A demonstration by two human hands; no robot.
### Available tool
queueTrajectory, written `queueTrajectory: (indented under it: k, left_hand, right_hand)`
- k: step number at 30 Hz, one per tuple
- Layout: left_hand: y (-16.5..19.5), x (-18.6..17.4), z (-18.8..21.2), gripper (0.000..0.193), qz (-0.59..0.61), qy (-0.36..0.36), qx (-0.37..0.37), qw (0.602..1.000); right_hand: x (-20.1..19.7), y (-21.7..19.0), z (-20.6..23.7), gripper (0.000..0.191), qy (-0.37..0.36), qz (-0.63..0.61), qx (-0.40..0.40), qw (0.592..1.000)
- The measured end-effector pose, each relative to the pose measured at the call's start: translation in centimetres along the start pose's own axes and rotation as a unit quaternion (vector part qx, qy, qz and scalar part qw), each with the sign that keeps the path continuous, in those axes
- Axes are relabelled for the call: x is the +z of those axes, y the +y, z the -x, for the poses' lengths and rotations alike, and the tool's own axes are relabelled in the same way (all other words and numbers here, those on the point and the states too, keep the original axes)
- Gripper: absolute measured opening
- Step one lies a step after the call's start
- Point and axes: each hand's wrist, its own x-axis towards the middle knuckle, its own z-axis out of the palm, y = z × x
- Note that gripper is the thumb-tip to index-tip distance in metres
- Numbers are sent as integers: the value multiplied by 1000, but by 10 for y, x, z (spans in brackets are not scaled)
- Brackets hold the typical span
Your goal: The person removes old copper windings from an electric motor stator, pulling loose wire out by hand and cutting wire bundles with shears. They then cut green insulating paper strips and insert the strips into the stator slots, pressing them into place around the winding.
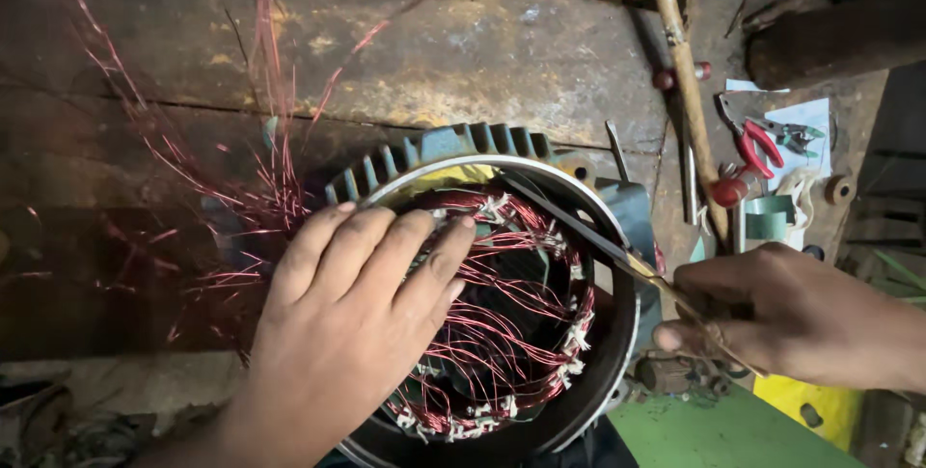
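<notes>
glossy copper windings (511, 314), rough wooden bench (463, 43) (stained)

Finned blue-grey motor stator (453, 145) sits face-up mid-workbench, red copper windings (521, 333) looped inside; thin metal rod (579, 230) pokes across its rim.

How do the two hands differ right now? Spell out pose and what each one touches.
The left hand lies flat, fingers spread over the red copper windings inside the motor housing; the right hand is curled closed. The left hand holds nothing, only pressing on the coils; the right hand grips a thin metal tool that reaches across the housing's rim. Both are bare and work at the same stator.
</notes>
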Motion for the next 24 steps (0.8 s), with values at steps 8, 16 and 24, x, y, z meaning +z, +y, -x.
queueTrajectory:
  k: [8,16,24]
  left_hand:
    - [-1,3,1,39,-9,15,-8,1000]
    - [-3,2,3,40,-15,5,4,1000]
    - [-3,0,2,43,-20,-8,10,1000]
  right_hand:
    - [-10,-14,5,47,-19,81,19,996]
    - [-24,-17,5,44,-16,66,36,997]
    - [-42,-31,-9,44,-92,96,94,987]
